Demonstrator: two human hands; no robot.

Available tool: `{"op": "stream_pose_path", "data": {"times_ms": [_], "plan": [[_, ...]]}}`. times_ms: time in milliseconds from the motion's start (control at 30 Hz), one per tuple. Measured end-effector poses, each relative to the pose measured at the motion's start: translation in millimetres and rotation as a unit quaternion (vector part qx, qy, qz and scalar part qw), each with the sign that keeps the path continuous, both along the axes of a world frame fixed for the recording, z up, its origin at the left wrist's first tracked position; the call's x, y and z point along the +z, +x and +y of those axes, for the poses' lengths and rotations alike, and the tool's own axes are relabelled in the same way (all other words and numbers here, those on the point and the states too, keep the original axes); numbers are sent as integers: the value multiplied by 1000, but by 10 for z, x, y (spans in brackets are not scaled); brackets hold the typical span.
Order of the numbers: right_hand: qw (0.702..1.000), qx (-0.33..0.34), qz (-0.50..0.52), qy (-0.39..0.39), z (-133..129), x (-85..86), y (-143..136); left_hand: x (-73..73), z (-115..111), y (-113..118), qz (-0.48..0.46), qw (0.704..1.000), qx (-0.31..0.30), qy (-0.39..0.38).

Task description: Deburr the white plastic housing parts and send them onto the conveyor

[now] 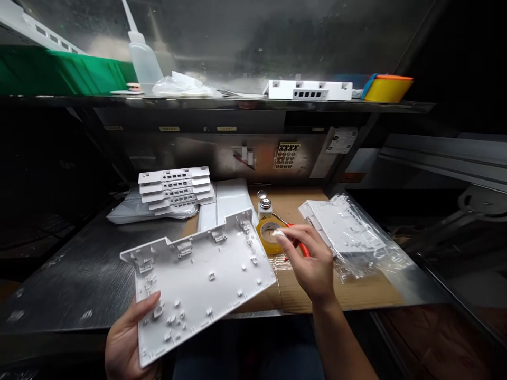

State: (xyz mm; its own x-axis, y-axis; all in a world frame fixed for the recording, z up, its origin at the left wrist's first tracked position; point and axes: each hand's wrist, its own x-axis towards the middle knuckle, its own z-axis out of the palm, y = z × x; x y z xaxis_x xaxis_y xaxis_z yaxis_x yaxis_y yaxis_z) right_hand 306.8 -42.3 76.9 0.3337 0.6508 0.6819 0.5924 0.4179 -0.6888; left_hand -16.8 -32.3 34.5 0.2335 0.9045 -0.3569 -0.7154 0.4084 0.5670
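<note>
My left hand [129, 338] grips the lower left corner of a white plastic housing [198, 285], thumb on its inner face. The housing is tilted, its ribbed and clipped inside turned towards me. To its right, my right hand [307, 253] pinches a small white wad [278, 233] between thumb and fingertips; it looks like cotton or tissue. Behind those fingertips lie a roll of yellow tape [266, 244] and a red-handled tool [303, 249], partly hidden by the hand. A small dispenser bottle [265, 208] with its metal lid flipped up stands just beyond the tape.
Stacked white housings [176, 190] stand on plastic bags at the left. Bagged housings [344, 227] lie on the cardboard [356, 295] at the right. Above runs a metal shelf [237, 105] with a green bin [67, 71], a squeeze bottle [144, 60], another housing [311, 91] and a yellow tub [387, 88].
</note>
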Motion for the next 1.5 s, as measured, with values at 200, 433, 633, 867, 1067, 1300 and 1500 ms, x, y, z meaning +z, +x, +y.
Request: {"op": "stream_pose_path", "data": {"times_ms": [200,433,633,867,1067,1300,1500], "plan": [[1000,19,2,24,230,138,-94,-166,-107,-88,33,999,-23,-31],[999,1,35,17,210,-65,-68,-138,-131,44,25,999,20,4],[998,-24,54,-30,264,-220,74,105,-183,253,26,998,38,33],[995,68,41,63,63,86,-512,619,-256,754,159,972,114,126],[981,146,44,121,5,354,-977,636,-272,992,266,918,146,255],[982,124,21,141,-12,387,-1025,618,-301,1050,243,916,160,278],[998,47,-44,14,391,-104,-567,503,-262,786,200,937,151,243]]}}
